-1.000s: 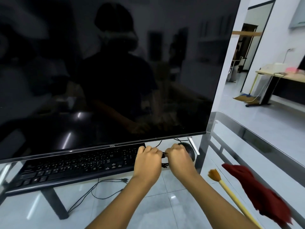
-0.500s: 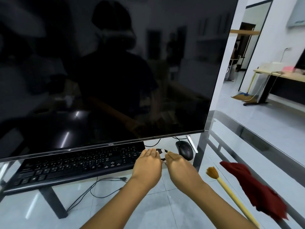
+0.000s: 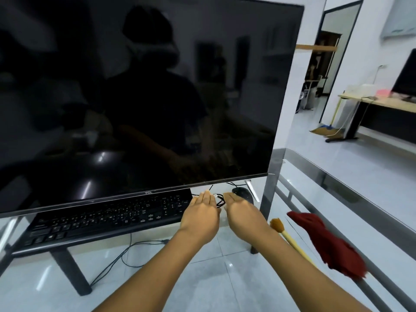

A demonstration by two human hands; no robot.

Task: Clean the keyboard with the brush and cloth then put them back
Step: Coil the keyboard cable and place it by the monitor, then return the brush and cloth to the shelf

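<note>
Both hands are empty. The left hand [image 3: 200, 212] and the right hand [image 3: 242, 212] lie palm-down with fingers straight and released, gripping nothing, on either side of a small tangle of thin black cable [image 3: 219, 200]. It cannot be told whether they touch the surface.

The long black plastic keyboard [image 3: 108, 218] sits at the far side of the glass-topped, metal-framed bench [image 3: 360, 199], its far edge tucked under the large, glossy black monitor [image 3: 135, 97]. The long brush with tan bristles and a pale yellow handle [image 3: 292, 242] lies to the right, with the crumpled dark red cloth [image 3: 326, 244] just beside it; neither has been picked up.

The likeliest trouble is the loose cable. A hand sweeping right towards the brush could catch it and drag the rounded black mouse [image 3: 242, 192] just beyond. The low monitor edge leaves little room over the far key rows, so a raised brush handle could knock the screen. The cloth lies close to the near right rim and, being limp, could slide off if nudged.

The glass is smooth, clear and reflective, probably slippery under the slim round handle. The bristles look soft and splayed, the cloth soft and folded, and the keys matte and closely packed.
</note>
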